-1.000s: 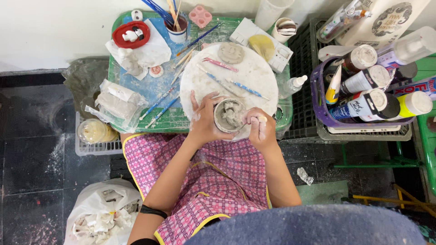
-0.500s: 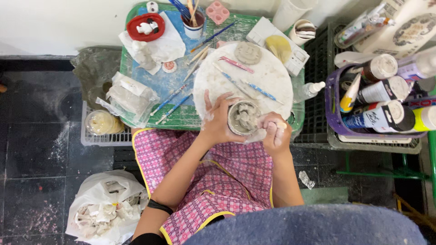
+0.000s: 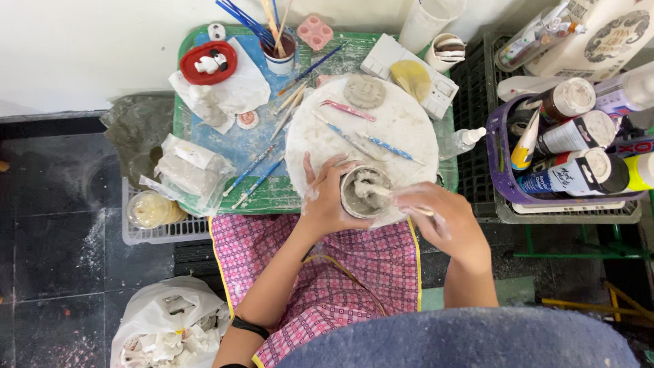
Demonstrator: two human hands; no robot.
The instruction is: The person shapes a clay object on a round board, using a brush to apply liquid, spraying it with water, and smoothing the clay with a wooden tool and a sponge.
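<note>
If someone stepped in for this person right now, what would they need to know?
Left hand: wrapped around the small clay cup, steadying it on the round white board.
Right hand: holds a thin wooden stick with its tip inside the cup.
Nearby: modelling tools and a flat clay face lie on the board; brushes stand in a pot.
Done: the cup has walls and a hollow.
Left: the inside looks rough and wet, so it probably needs more working.
</note>
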